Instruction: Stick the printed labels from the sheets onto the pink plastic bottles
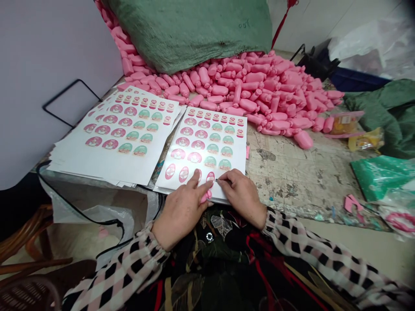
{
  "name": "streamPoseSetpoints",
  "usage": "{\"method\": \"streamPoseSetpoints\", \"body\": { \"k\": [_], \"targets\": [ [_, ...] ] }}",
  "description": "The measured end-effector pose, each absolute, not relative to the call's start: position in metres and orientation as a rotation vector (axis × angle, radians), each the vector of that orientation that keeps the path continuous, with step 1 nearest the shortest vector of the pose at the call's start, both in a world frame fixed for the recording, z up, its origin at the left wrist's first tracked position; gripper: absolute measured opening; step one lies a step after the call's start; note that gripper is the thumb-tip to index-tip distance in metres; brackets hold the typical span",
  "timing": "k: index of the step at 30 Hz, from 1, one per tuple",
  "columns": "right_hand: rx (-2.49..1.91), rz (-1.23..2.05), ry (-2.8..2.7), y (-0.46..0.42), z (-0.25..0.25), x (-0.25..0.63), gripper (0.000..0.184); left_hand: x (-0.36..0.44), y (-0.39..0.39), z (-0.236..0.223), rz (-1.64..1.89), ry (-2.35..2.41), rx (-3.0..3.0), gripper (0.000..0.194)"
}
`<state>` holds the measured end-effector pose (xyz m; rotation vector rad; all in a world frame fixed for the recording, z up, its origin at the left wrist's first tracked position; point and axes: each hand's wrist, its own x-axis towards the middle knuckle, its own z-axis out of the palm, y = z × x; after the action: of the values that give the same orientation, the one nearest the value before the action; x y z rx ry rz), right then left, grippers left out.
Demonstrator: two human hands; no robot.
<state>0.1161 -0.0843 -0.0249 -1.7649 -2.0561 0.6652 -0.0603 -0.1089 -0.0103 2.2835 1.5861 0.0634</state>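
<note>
I read sticker peeling: left hand (pixel 183 203) clasps a pink bottle (pixel 205 197), right hand (pixel 244 196) pinches maybe a dark sliver (pixel 217 180) at the near-row oval sticker (pixel 210 176); next needs clean edge lift.

The person wears loose sleeves (pixel 304 239) checked in black, white and pale pink, gathered at ruffled cuffs (pixel 269 219), and a black garment (pixel 223 276) printed with leaves in dark green, grey and tan, streaked with red and bearing a round, sparkling ornament (pixel 209 237) in front.
</note>
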Motion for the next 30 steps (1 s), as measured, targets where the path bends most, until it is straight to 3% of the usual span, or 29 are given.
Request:
{"method": "streamPoseSetpoints", "body": {
  "k": [6, 17, 23, 30],
  "targets": [
    [-1.832, 0.685, -2.028, -0.078, -0.022, 0.113, 0.021, -0.055, -0.116, -0.01, -0.084, 1.514, 2.446, 0.066],
    [-1.822, 0.48, -2.109, -0.071, -0.007, 0.105, 0.018, -0.057, -0.117, -0.012, -0.1, 1.528, 2.473, 0.059],
    [-1.784, 0.599, -2.014, -0.068, 0.007, 0.104, 0.019, -0.055, -0.117, -0.011, -0.131, 1.545, 2.474, 0.065],
    [-1.65, 0.696, -1.812, -0.065, 0.006, 0.122, 0.02, -0.063, -0.121, -0.011, 0.081, 1.502, 2.318, 0.054]
  ]
}}
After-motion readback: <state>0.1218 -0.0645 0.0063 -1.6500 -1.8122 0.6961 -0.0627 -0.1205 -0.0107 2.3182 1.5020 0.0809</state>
